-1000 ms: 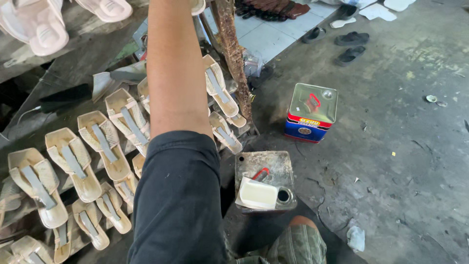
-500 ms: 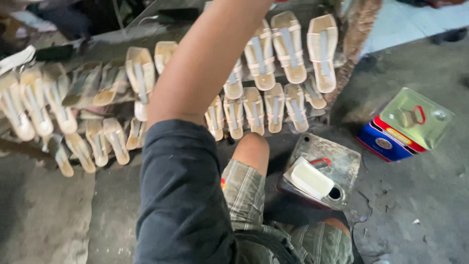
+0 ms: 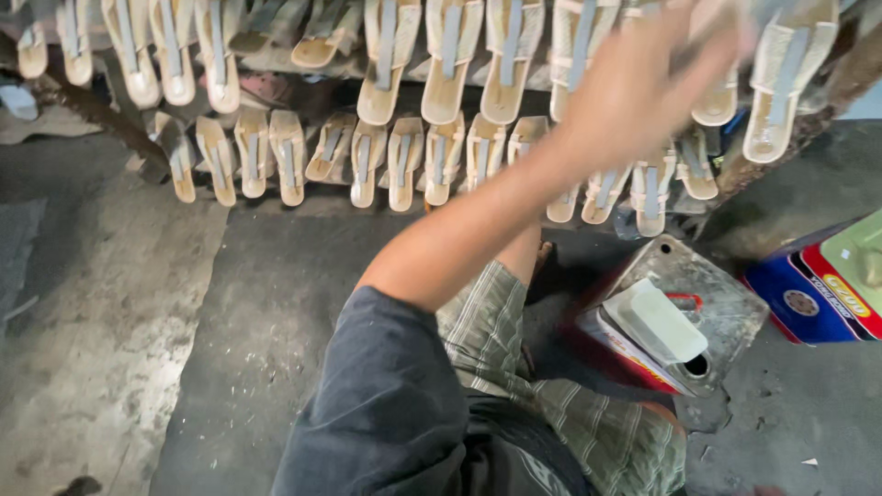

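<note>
The person is sitting low, and the dark sleeve and the checked shorts are taking up the near part of the view. Just right of the shorts, a dirty metal can is standing on the floor. A pale flat block is lying on top of the can, beside a round hole in the lid. Farther right of the can, a second can, blue and red with a green top, is sitting at the edge of the view.

From the sleeve, one bare arm is stretching up and away over the can. I cannot tell which arm it is. The hand at its end is blurry. It is reaching up against the far row of sandals, and its fingers are looking bent, but I cannot tell if it is pinching anything.

Beyond the can, two rows of tan sandals are hanging with grey straps showing. The near row of sandals is hanging lower, just past the knee. The far row of sandals is hanging higher, along the top edge, and the hand is in front of the sandal end of it.
</note>
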